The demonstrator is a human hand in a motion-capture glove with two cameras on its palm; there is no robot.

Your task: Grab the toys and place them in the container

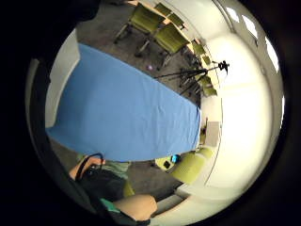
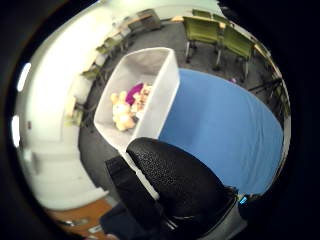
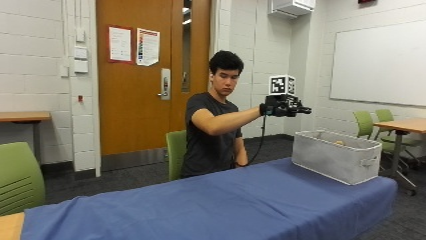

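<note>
The toys [image 2: 127, 107] lie in a heap at the bottom of the container [image 2: 167, 82]: pale plush figures with a purple one among them, all below and ahead of the fingers, none in the hand. In the outside view only a small bit of one toy shows above the rim. No toy shows on the blue cloth in any view, so the task looks finished or very nearly so.

The container is a grey fabric bin that stands at the end of the tabletop [image 3: 219, 200], on the blue cloth. It sits well below the fingers and a little beyond them, which fits a hand raised over the bin to let things drop in.

The gloved right hand [image 3: 283, 107] is held up in the air at chest height, arm stretched forward, apart from the container and touching nothing. In the thumb side palm view a black gloved finger [image 2: 175, 180] lies across the near part of the picture, reaching out straight rather than curled, and nothing sits between it and the palm. The fingers therefore look relaxed and empty.

The person sits behind the tabletop on a green chair [image 3: 175, 150], looking down toward the bin. More green chairs and a camera tripod [image 1: 197, 75] stand on the floor beyond.
</note>
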